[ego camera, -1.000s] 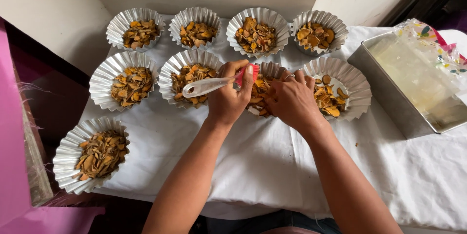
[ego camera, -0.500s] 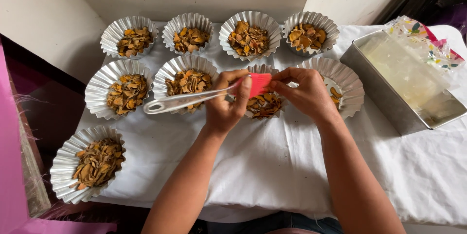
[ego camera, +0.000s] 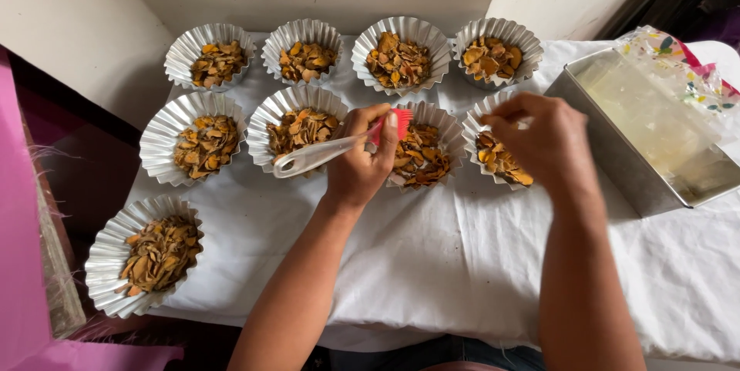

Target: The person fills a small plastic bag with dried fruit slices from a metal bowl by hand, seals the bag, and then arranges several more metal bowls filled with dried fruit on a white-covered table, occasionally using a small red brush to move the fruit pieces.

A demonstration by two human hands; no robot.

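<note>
Red-bristled pastry brush with a translucent white handle (ego camera: 333, 149) lies gripped in the left hand (ego camera: 361, 164), bristles over a fluted silver foil cup of orange-brown chips (ego camera: 422, 157). The right hand (ego camera: 543, 138) hovers with fingers loosely curled over the neighbouring foil cup (ego camera: 493, 157), hiding much of it; whether it pinches anything cannot be told. Both rest on a white cloth (ego camera: 432, 263). Farther right, a rectangular metal tray (ego camera: 617, 163) is cut off.

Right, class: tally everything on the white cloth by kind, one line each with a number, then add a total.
Fluted foil cups of orange-brown chips: 9
Pastry brush with red bristles, held in the left hand: 1
Metal rectangular tray: 1
Total: 11
</note>
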